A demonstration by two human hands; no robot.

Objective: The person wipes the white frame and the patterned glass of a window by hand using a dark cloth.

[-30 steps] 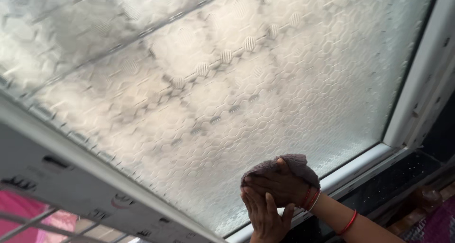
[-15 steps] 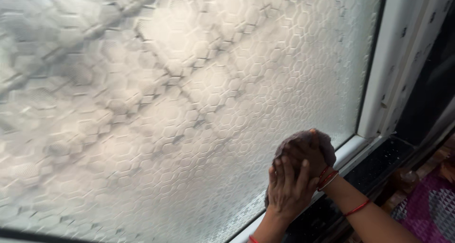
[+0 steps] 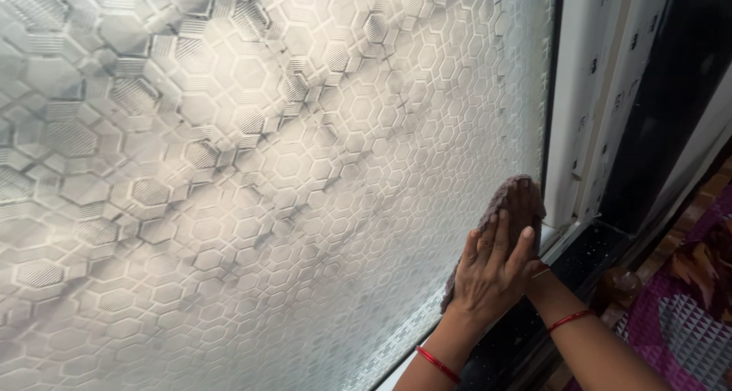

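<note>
Hands overlap at five o'clock: the left hand (image 3: 488, 273) lies flat, fingers together, over the right hand (image 3: 524, 208), which presses a grey-brown cloth (image 3: 499, 200) against the hexagon-patterned glass (image 3: 252, 170); its grip is hidden. White frame (image 3: 587, 109) at three o'clock.

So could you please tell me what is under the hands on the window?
A grey cloth lies under both hands, left over right, pressed to the patterned glass. The glass beneath is covered.
</note>
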